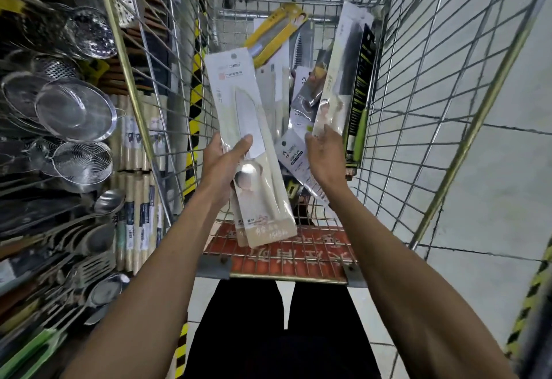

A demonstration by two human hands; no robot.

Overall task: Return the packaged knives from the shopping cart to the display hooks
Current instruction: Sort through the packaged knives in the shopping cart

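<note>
My left hand [224, 161] grips a stack of white packaged knives [239, 100] above the near end of the shopping cart [412, 85], thumb across the blade window. My right hand [324, 154] reaches into the cart, its fingers curled round the lower end of another white packaged knife [337, 80] that leans against the cart's right wall. Several more knife packages lie in the cart, among them a yellow one [277, 32], a black and green one [360, 94] and a white one [294, 157] under my right hand.
Display racks on the left carry steel strainers [74, 109], ladles and spatulas [89, 262], with boxed rolls [134, 169] beside the cart's left wall. A red child-seat flap [313, 247] lies at the cart's near end. Tiled floor [493, 199] lies to the right.
</note>
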